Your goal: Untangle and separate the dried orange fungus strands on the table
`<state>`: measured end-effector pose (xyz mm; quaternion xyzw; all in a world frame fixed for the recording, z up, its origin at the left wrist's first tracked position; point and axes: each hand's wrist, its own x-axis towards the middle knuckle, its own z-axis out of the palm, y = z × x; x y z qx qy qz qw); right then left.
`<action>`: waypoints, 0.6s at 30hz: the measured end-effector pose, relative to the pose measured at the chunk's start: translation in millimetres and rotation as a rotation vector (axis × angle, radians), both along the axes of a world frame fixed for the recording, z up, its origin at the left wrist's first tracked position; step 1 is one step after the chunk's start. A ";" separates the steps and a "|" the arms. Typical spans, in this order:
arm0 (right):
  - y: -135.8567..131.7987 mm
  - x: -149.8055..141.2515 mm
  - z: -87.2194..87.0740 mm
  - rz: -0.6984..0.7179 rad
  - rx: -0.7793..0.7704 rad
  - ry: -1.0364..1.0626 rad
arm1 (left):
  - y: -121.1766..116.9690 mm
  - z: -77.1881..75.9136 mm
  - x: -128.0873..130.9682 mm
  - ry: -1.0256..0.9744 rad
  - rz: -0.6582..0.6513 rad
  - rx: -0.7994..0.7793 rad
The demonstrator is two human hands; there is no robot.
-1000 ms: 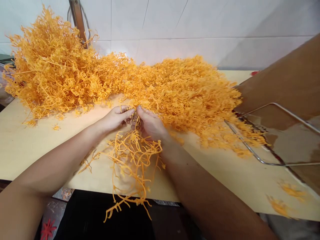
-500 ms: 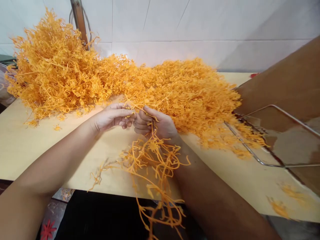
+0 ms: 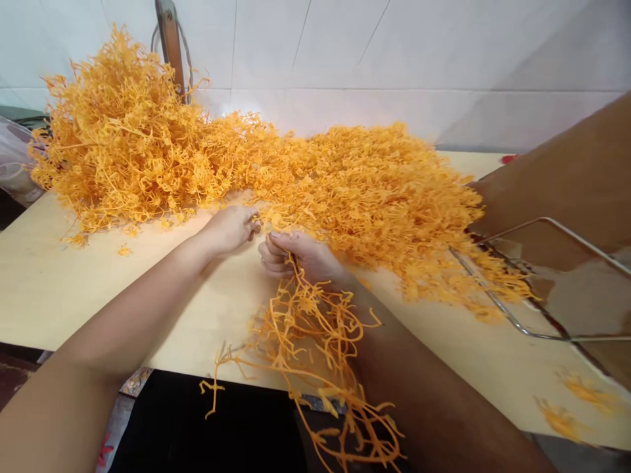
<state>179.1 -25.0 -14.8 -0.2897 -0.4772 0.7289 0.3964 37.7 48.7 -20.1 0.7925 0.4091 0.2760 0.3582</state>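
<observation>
Because its thin strands drooped in loose curls, we judged the orange bunch [image 3: 306, 301] light and bendy, not slippery, though likely to tangle and perhaps tear at the finer tips; the gathered stems at its top seemed the place to take hold. We had it there in our right hand [image 3: 302, 255], fingers folded and thumb pressed down on them, while the rest hung past the near edge of the table [image 3: 54, 276]. Our left hand [image 3: 233, 227] was curled at the edge of the orange heap [image 3: 379, 190], near the right but apart; we could not tell whether its fingertips pinched anything.
</observation>
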 end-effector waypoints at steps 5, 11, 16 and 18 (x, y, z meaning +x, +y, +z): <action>-20.8 -20.3 -2.0 0.264 0.053 -0.178 | 15.5 -6.6 2.0 -0.214 0.347 -0.378; -12.7 -22.5 -11.8 0.147 -0.070 -0.024 | 3.9 4.8 -14.8 -0.439 0.059 -0.607; 2.3 -5.9 -12.4 0.174 -0.145 0.032 | -8.5 11.2 -13.4 -0.553 -0.135 -0.724; 3.3 -5.8 -11.3 0.145 -0.182 0.021 | -8.3 13.5 -13.2 -0.509 -0.212 -0.786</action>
